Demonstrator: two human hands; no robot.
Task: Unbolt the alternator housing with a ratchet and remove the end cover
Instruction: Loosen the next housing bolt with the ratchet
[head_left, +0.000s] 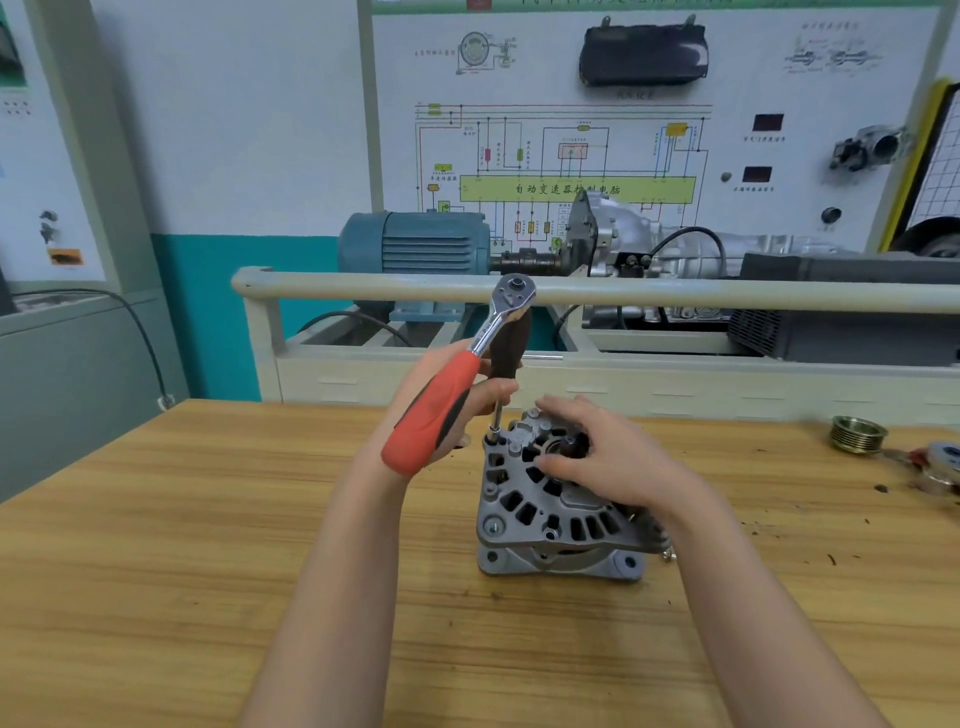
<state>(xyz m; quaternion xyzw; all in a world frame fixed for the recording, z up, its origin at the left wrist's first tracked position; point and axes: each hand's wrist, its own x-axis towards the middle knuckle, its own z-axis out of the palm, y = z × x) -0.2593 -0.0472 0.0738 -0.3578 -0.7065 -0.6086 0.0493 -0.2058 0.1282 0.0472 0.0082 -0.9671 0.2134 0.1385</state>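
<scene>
Fingers (558, 470) rest atop alternator (550, 514); ratchet (452, 384) beside.

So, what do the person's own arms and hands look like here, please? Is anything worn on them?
Both forearms are bare for as far as the picture shows them: no sleeves reach into view. The left hand and the right hand are bare too, with no gloves. No watch, bracelet or ring can be seen on either wrist or on the fingers that show. No markings or cables are on them.

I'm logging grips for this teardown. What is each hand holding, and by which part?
The left hand grips the ratchet by its red handle. The right hand rests on top of the alternator, steadying it, not lifting it.
</scene>
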